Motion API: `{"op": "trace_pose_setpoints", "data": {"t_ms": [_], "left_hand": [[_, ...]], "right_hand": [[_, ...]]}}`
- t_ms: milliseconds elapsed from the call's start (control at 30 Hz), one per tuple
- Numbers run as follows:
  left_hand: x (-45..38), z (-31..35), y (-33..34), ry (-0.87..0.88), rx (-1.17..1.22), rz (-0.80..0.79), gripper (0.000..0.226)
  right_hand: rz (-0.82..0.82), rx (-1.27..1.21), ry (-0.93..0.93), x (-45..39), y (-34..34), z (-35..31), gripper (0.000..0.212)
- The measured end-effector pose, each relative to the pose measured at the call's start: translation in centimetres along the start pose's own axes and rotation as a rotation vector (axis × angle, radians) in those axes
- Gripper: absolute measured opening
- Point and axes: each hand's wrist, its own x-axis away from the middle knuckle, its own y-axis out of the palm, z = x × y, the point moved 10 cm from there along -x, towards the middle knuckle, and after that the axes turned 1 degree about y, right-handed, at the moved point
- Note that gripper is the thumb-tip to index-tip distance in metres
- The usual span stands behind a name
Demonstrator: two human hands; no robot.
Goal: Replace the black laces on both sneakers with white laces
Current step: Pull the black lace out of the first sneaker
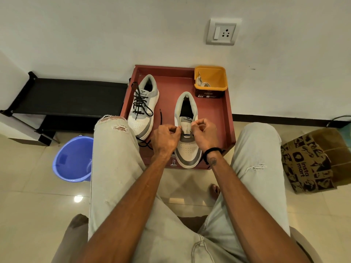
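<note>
- The right sneaker lies on the red tray; its last black lace crossing is pinched by the curled left hand and right hand.
- If the lace is tugged unevenly, it could jam in an eyelet, or the shoe could be dragged off the tray's near edge.
- The left sneaker is still laced black, and the white laces are kept in the yellow tub; one could be snagged and the tub tipped when they are reached for.

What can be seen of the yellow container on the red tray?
The square yellow plastic container stands upright and open, with no lid, in the far right corner of the red tray, near the wall. Its lower part is dark brown with a small printed label. Coiled white laces lie inside, against its left wall. No hand touches it.
</note>
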Motion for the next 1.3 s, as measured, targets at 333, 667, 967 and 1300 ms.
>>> {"op": "trace_pose_setpoints", "data": {"t_ms": [333,667,967,1300], "left_hand": [[1.0,4.0,3.1,0.399,-0.281,-0.186,0.024],[0.4,3.1,4.8,0.262,-0.297,-0.386,0.022],[0.5,1.0,3.6,-0.088,0.134,-0.460,0.039],[0.5,5.3,1.4,0.387,-0.582,-0.118,0.025]], "right_hand": [[-0.084,0.582,-0.413,-4.4,-2.7,-6.1,0.045],[-0.451,0.795,-0.352,0.4,2.2,-1.4,0.075],[-0.275,0.828,-0.312,-0.2,1.0,-1.5,0.073],[-0.260,0.879,-0.335,0.1,1.6,-1.4,0.067]]}}
